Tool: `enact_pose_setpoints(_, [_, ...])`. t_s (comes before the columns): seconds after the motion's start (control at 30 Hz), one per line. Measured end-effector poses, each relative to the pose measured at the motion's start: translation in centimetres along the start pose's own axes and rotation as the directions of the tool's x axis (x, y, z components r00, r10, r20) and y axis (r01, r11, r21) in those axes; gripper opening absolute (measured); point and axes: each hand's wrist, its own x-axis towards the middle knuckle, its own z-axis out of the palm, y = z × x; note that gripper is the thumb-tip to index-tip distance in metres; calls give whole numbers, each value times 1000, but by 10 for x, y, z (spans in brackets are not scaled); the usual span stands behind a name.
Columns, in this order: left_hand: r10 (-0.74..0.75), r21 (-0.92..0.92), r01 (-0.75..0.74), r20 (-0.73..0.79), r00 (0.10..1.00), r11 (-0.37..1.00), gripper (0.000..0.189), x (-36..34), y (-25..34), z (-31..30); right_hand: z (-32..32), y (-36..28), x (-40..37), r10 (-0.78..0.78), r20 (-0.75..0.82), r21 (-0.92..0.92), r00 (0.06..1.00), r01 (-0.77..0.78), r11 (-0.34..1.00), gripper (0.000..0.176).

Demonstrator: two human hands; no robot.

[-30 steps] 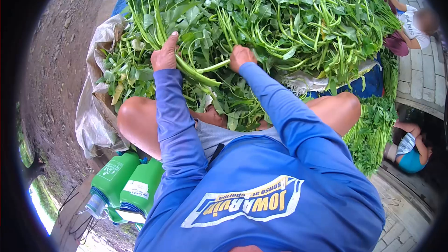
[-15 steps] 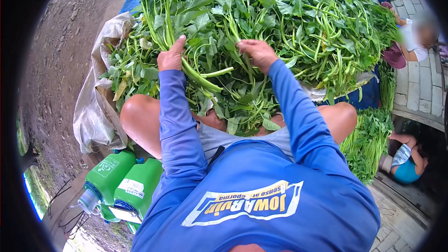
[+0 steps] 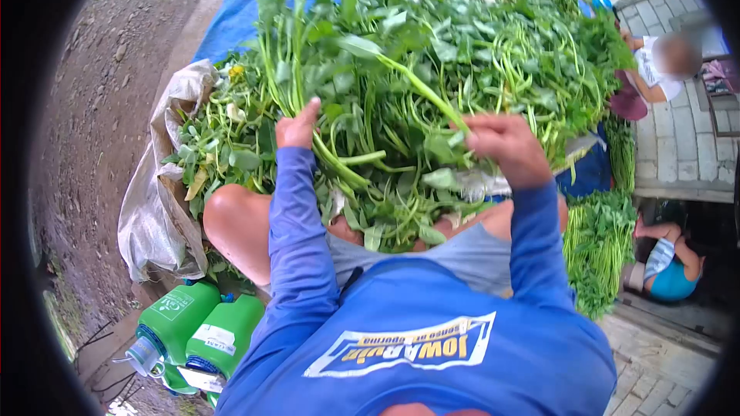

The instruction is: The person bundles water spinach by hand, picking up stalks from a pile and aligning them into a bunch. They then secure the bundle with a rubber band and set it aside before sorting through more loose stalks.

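Observation:
My left hand (image 3: pixel 297 126) is closed around a bunch of water spinach stalks (image 3: pixel 339 168), with the leaves up and the cut ends pointing down toward my lap. To the right, my right hand (image 3: pixel 509 149) pinches the lower end of a single water spinach stalk (image 3: pixel 428 92); its leafy tip slants up and left toward the bunch. Both hands are above a large heap of water spinach (image 3: pixel 493 69) that spreads in front of my crossed legs. Some loose stems and leaves lie between my knees.
A blue tarp (image 3: pixel 254 8) lies under the heap, with a whitish sack (image 3: pixel 158 208) at its left edge. Green jugs (image 3: pixel 181 304) stand by my left side. More bundled greens (image 3: pixel 593 250) lie at right, near two people (image 3: pixel 663 69) beside paving.
My right hand has moved right and toward me, drawing a stalk out of the heap. My left hand keeps its bunch. The view has shifted slightly, showing more blue tarp.

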Motion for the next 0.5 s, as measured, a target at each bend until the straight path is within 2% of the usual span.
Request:
enact_pose_setpoints(0.03, [40, 4, -39, -29, 999, 999, 42, 10, 10, 3, -9, -4, -7, 8, 105, 108, 994, -19, 994, 38])
enact_pose_setpoints(0.07, [67, -66, -67, -16, 998, 996, 46, 5, 11, 5, -6, 2, -10, -127, 74, 332, 989, 96, 938, 35])
enact_pose_setpoints(0.13, [-67, 2, 67, 51, 996, 998, 48, -2, 19, 2, -8, 1, -17, -42, 4, 310, 999, 39, 950, 34])
enact_pose_setpoints(0.17, [-23, 32, 21, 40, 999, 999, 47, -1, 14, 5, -14, -11, -25, -40, 42, 244, 998, 28, 969, 33])
enact_pose_setpoints(0.2, [31, 61, -32, 23, 999, 998, 46, 5, 12, 7, -15, 0, -23, -92, 25, 319, 995, 80, 944, 34])
enact_pose_setpoints(0.27, [-64, -22, 65, 39, 997, 998, 43, -6, 21, 10, -12, 4, -14, -92, -49, 99, 995, 96, 990, 33])
enact_pose_setpoints(0.33, [-23, -40, 26, 63, 998, 999, 40, -5, 20, 14, 0, 10, -12, -70, -95, 203, 993, 88, 975, 33])
enact_pose_setpoints(0.4, [-17, -41, 20, 71, 997, 999, 40, -9, 19, 17, 9, 23, -2, -147, -175, 85, 974, 164, 983, 33])
enact_pose_setpoints(0.43, [3, -66, 2, 81, 997, 998, 40, -7, 13, 22, 9, 32, 4, -174, -189, -8, 966, 176, 984, 35])
enact_pose_setpoints(0.5, [29, -81, -21, 101, 994, 996, 40, -4, 6, 31, 11, 52, 19, -312, -306, -325, 899, 209, 922, 36])
